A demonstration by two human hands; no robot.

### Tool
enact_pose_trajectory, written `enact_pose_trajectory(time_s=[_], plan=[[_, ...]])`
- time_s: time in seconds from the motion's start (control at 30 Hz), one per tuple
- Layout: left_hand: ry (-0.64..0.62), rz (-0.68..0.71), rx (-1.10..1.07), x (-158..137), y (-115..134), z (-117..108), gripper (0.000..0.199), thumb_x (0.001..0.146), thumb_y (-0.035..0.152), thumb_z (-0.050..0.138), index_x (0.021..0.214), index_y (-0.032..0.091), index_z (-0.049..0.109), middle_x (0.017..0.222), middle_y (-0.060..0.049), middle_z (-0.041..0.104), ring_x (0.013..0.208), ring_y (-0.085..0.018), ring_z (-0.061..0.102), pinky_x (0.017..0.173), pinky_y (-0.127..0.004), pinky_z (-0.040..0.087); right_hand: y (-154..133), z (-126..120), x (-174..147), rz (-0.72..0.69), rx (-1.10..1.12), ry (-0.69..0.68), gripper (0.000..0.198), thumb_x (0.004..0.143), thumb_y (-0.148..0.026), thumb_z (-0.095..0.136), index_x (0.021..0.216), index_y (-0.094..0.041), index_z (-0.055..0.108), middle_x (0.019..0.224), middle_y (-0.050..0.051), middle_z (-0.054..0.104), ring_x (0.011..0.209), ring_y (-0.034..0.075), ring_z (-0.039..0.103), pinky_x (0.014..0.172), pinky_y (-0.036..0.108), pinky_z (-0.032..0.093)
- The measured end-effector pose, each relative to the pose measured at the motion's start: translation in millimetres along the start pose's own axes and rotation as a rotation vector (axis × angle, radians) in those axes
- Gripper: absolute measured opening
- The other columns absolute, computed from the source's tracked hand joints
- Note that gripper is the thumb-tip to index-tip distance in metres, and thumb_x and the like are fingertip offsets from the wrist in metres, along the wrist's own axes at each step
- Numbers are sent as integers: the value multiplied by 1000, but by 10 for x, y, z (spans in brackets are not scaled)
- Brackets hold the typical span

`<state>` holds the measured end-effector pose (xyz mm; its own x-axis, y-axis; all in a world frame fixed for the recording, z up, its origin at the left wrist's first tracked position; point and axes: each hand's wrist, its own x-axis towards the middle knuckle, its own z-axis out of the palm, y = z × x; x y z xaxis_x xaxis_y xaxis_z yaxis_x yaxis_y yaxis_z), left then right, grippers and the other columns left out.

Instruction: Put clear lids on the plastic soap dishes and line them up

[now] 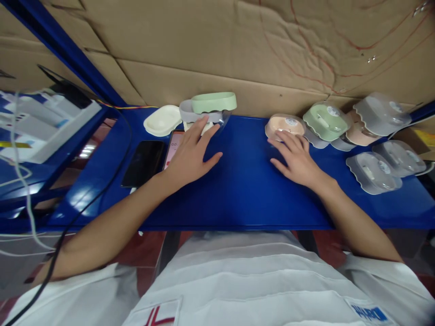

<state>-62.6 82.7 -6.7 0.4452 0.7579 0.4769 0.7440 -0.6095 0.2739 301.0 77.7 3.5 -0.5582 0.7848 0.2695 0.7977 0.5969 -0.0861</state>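
Note:
My left hand (193, 156) is open, its fingers spread and pointing at a small pile of plastic parts. In that pile are a pale green oval tray (214, 103), a grey oval tray (190, 113) and a clear cover partly hidden behind my fingers. A cream oval piece (162, 121) lies just left of them. My right hand (295, 158) is open too, with its fingertips at the front of a peach box (283, 124) under a clear lid with a round sticker. Whether they touch it, I cannot tell.
Beyond my right hand sit a green lidded box (326, 122) and several grey and peach ones (375, 172). A black phone (144, 163) and a lit phone (172, 147) lie at left on the blue table (244, 190). Cardboard (190, 40) walls the back; a black cable (91, 203) crosses the left.

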Motion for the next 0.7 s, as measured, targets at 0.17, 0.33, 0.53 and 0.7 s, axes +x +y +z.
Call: enact_pose_trajectory(time_s=[0.17, 0.33, 0.53, 0.7], plan=[[-104, 16, -34, 65, 12, 168, 62, 103, 43, 63, 159, 20, 48, 177, -23, 28, 167, -45, 24, 130, -73, 22, -154, 160, -6, -124, 65, -86, 52, 112, -40, 42, 162, -26, 48, 175, 17, 39, 162, 37, 36, 127, 67, 27], [-208, 116, -118, 42, 187, 294, 61, 104, 40, 62, 159, 16, 48, 161, -23, 50, 153, -38, 46, 128, -64, 33, -139, 188, 7, -105, 104, -79, 53, 113, -46, 42, 162, -24, 49, 173, 18, 41, 160, 37, 39, 124, 64, 34], [-379, 326, -206, -116, 345, 276, 51, 108, 31, 59, 158, 21, 51, 150, -18, 63, 140, -31, 60, 128, -63, 33, -150, 199, 26, -27, 141, -24, 65, 110, -57, 47, 167, -25, 41, 172, 20, 42, 158, 39, 41, 122, 64, 36], [-295, 242, -363, -140, 341, 129, 30, 108, 28, 61, 137, 23, 65, 117, -9, 76, 109, -24, 73, 109, -45, 53, -171, 131, 22, -132, 221, -14, 51, 106, -63, 56, 145, -30, 66, 162, 12, 58, 155, 38, 47, 126, 63, 30]])
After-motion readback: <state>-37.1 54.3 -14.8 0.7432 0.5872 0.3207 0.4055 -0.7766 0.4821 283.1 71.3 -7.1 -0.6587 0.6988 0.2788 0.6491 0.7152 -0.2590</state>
